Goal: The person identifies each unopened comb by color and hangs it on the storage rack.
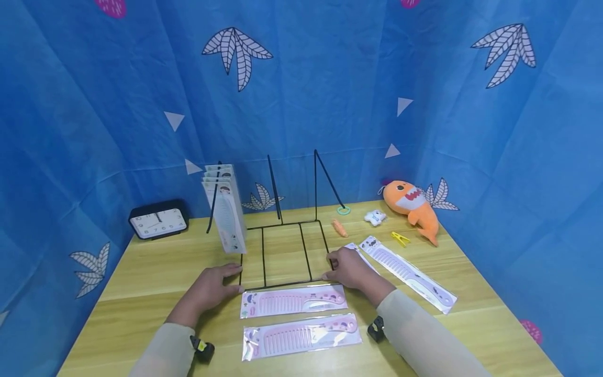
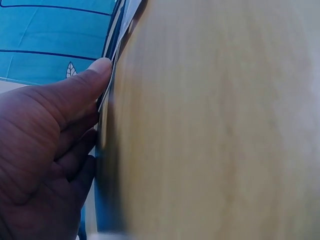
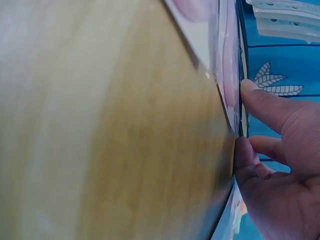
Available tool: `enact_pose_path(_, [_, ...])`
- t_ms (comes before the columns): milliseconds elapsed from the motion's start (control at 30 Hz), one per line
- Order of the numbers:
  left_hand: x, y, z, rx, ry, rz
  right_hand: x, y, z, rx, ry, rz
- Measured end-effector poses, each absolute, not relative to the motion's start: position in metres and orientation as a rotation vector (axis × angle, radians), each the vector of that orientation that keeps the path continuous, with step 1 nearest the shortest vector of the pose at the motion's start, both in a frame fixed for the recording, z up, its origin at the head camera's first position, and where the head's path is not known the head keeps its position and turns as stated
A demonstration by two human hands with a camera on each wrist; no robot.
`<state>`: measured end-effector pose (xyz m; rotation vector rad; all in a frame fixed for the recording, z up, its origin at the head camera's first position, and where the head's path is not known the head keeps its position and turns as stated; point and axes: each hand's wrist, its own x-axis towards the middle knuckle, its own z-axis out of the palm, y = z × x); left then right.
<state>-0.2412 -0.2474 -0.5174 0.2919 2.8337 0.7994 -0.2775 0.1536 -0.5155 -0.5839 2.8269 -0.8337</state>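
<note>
The person rests both hands on the wooden table (image 1: 141,283), one at each front corner of a black wire rack (image 1: 282,251). The left hand (image 1: 212,288) lies flat with relaxed, nearly straight fingers, and its fingertips touch the front left corner of the rack base; in the left wrist view the thumb (image 2: 85,85) presses against the thin dark wire. The right hand (image 1: 346,268) lies at the front right corner, fingers loosely bent, touching the wire there; it grips nothing that I can see. The rack stands in the middle of the table, with its dividers rising toward the blue cloth wall. A stack of packaged combs (image 1: 225,209) stands upright in the left slot of the rack. Two pink packaged combs (image 1: 294,302) lie flat just in front of the rack, between the forearms. Another packaged comb (image 1: 407,272) lies to the right of the right hand. A black clock (image 1: 157,220) stands at the far left, and an orange plush shark (image 1: 412,207) lies at the far right.
</note>
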Motion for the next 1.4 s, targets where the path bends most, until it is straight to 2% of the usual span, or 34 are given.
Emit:
enact_pose_path(1033, [-0.242, -0.243, -0.516, 0.272, 2.840, 0.788, -0.272, 0.156, -0.508, -0.537, 2.827, -0.853])
enact_pose_path(1200, [-0.242, -0.244, -0.516, 0.276, 2.839, 0.794, -0.266, 0.173, -0.496, -0.464, 2.792, -0.898])
enact_pose_path(1400, [-0.243, -0.245, -0.518, 0.277, 2.843, 0.784, -0.257, 0.217, -0.480, -0.354, 2.808, -0.880])
